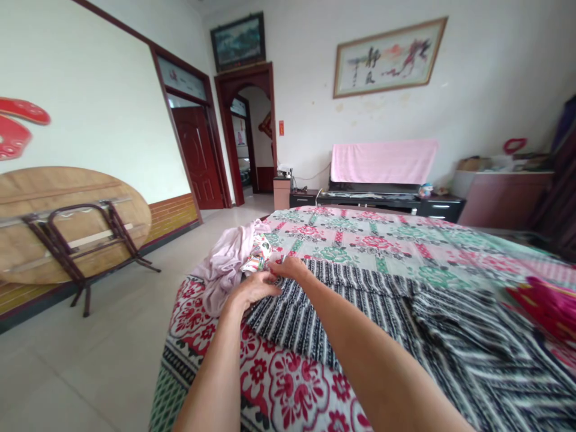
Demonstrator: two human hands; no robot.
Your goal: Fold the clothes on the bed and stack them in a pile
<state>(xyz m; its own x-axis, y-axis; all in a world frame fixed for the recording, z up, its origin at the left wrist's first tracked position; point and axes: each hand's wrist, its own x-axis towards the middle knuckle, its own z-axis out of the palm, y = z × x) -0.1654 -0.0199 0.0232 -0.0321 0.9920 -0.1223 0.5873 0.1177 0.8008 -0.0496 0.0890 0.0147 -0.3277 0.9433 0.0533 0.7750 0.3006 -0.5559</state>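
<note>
A black-and-white striped knit garment lies spread over the bed, one sleeve-like part folded across its right side. At its far left end, my right hand pinches the edge of the cloth between closed fingers. Close beside it, my left hand grips the same end, thumb on top and the other fingers curled at the edge. A crumpled pale pink cloth sits just beyond my left hand. Against it rests a white cloth with a colourful print.
Under the garment is a red-and-white patterned bedcover; a floral sheet covers the far side. Bright pink fabric lies at the right. A folded round table leans on the left wall. Low cabinets stand beyond the bed.
</note>
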